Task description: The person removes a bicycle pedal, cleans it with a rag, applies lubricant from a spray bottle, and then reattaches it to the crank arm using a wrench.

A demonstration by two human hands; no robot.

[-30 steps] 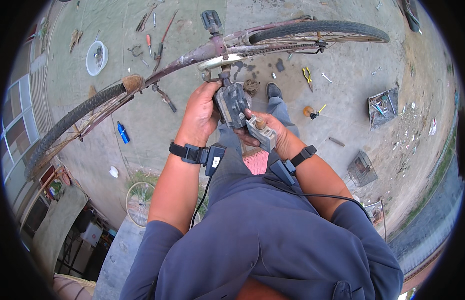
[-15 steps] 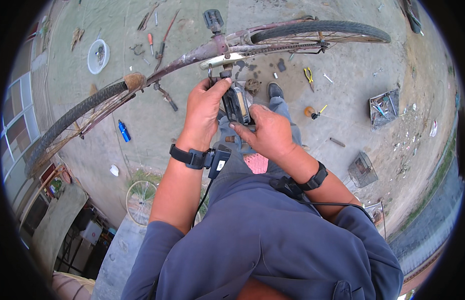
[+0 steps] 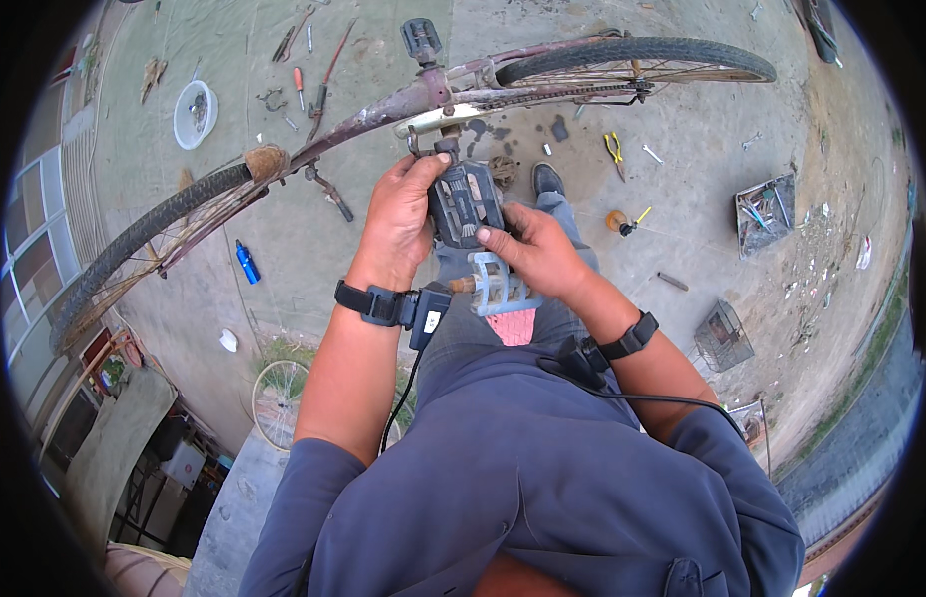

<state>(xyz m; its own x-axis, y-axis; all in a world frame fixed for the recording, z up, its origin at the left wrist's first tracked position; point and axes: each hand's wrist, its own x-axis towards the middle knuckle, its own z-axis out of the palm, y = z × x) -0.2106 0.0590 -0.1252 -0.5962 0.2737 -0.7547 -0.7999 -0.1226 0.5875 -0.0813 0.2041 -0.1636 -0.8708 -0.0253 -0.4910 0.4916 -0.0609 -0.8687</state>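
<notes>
**Steadying a black pedal [image 3: 465,204] with two hands beside a bicycle [image 3: 383,112]**

From my remote view through the head camera, I look down on a person in a dark blue shirt. The left hand [image 3: 398,214] is closed around the left side of the black pedal, thumb near its top end. The right hand [image 3: 542,254] is curled, thumb pressed on the pedal's lower right corner. Just below that hand I see a pale grey pedal [image 3: 508,287], its brownish spindle pointing left; I cannot tell how the hidden fingers hold it.

The black pedal sits on the near side of the frame, close below the crank area; the thumb partly hides where they meet. Another pedal [image 3: 420,40] stands out on the far side.

On the ground to the right are yellow-handled pliers [image 3: 613,151], a wrench [image 3: 652,154] and a tool tray [image 3: 756,239]. To the left, I see a blue bottle [image 3: 246,262] and a white bowl [image 3: 184,129].
</notes>
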